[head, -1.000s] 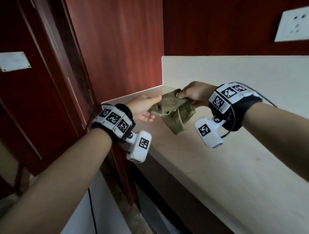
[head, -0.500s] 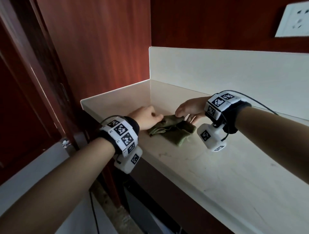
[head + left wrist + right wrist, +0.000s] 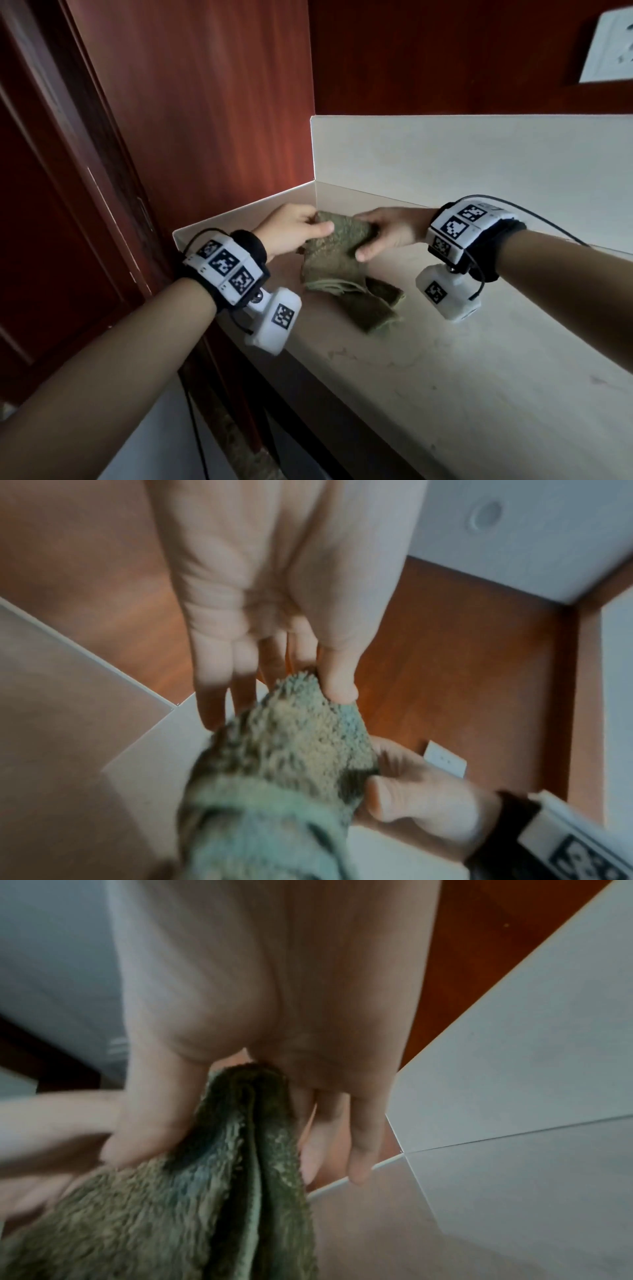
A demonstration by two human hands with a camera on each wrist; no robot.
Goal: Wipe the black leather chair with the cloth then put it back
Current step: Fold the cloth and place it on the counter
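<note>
- Olive-green terry cloth (image 3: pixel 337 260), folded, is held up by both hands in the head view, its lower end trailing on the cream countertop (image 3: pixel 479 377) near the corner, likely being tidied for putting back. No chair is visible.
- Left wrist view: the left hand (image 3: pixel 274 593) pinches the cloth's top edge between thumb and fingers.
- Right wrist view: the right hand (image 3: pixel 267 1015) clamps the folded layers between thumb and fingers, keeping the fold together.

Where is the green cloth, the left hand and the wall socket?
green cloth (image 3: pixel 337 255), head view, middle of its fuzzy folded part.
left hand (image 3: pixel 287 229), head view, back of the hand.
wall socket (image 3: pixel 609 51), head view, middle of the white plate.
</note>
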